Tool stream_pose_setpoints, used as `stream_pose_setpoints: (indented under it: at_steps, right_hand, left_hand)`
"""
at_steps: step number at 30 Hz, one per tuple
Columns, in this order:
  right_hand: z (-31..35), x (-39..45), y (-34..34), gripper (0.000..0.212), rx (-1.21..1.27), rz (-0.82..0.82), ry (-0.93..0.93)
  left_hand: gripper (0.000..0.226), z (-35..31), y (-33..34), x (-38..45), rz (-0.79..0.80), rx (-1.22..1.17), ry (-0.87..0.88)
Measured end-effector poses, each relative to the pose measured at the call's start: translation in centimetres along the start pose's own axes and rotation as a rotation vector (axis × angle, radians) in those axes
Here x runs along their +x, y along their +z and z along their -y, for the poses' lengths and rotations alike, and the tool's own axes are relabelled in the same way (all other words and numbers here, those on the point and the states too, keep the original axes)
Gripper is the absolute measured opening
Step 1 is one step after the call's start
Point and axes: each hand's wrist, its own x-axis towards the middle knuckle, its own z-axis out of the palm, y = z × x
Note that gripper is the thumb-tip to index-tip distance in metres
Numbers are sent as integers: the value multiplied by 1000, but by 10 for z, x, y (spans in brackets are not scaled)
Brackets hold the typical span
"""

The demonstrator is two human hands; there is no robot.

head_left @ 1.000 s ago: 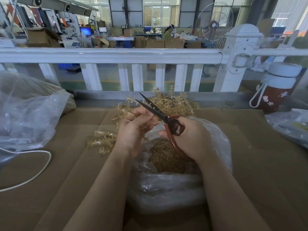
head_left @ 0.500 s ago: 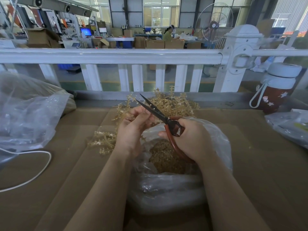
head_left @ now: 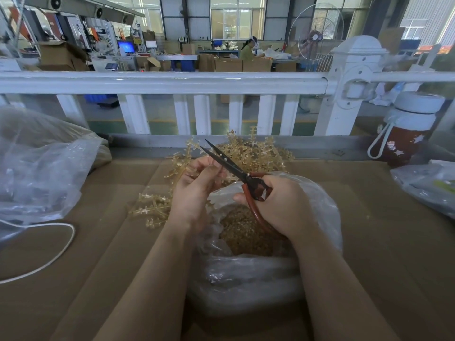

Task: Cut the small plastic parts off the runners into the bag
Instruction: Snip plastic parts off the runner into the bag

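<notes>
My left hand [head_left: 197,188] pinches a translucent amber runner [head_left: 179,168] with small parts on it, held above the bag. My right hand [head_left: 283,205] grips red-handled scissors [head_left: 236,169], whose dark blades are slightly apart and point up-left at the runner beside my left fingers. Below both hands sits a clear plastic bag [head_left: 246,279], open at the top, with a heap of cut amber parts [head_left: 243,232] inside. More runners lie in a pile [head_left: 261,153] behind the hands, and a few runners [head_left: 152,207] lie to the left on the cardboard.
Brown cardboard [head_left: 381,242] covers the table. A large clear bag [head_left: 37,168] lies at left with a white cable [head_left: 56,242] in front of it. A red bottle with white lid [head_left: 408,134] and another plastic bag [head_left: 428,185] are at right. A white railing [head_left: 172,82] runs behind.
The scissor blades have shifted slightly along the runner, and my left fingers have turned the runner a little. Both hands stay over the bag.
</notes>
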Motion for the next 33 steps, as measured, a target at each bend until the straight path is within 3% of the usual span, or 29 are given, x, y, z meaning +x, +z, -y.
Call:
stream_pose_setpoints:
  at_steps: [4, 9, 19, 26, 30, 33]
  right_hand:
    - [-1, 2, 1, 51, 7, 3, 1]
    - [-3, 3, 1, 67, -3, 21, 2]
    - [1, 1, -1, 47, 6, 12, -11]
    - [1, 1, 0, 46, 33, 29, 27]
    - [1, 1, -1, 50, 218, -12, 87]
    - [1, 3, -3, 37, 380, -53, 155]
  left_hand:
    - [22, 0, 0, 0, 1, 7, -2]
    - [28, 2, -1, -1, 27, 45, -48]
    - [22, 2, -2, 0, 64, 44, -72]
    - [29, 3, -3, 1, 23, 52, -92]
    - [11, 2, -5, 2, -20, -20, -181]
    - [12, 4, -3, 2, 21, 80, -209]
